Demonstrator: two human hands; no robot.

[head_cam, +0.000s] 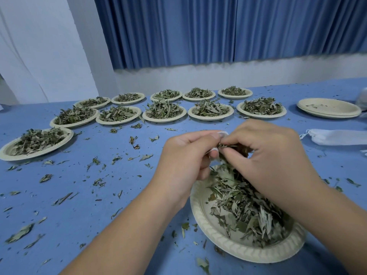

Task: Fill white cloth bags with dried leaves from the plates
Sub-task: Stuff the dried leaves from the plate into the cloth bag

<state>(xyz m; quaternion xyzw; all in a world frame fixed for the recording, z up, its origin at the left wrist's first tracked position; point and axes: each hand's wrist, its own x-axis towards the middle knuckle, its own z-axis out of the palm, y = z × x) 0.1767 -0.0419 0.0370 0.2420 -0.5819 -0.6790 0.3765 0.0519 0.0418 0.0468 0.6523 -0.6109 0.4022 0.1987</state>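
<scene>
Over a cream paper plate [200, 213] heaped with dried leaves [244, 207], my two hands meet. My left hand [184, 161] curls its fingers round a small white cloth bag [222, 133], of which only slivers show between the fingers. My right hand [272, 155] pinches a tuft of dried leaves [228, 146] at the bag's mouth. Most of the bag is hidden by both hands.
Several plates of dried leaves [164, 112] stand in two rows at the back, one more at far left [6, 153]. A stack of emptied plates [327, 108] and white cloth bags [337, 136] lie at right. Loose leaf bits litter the blue table [89, 195].
</scene>
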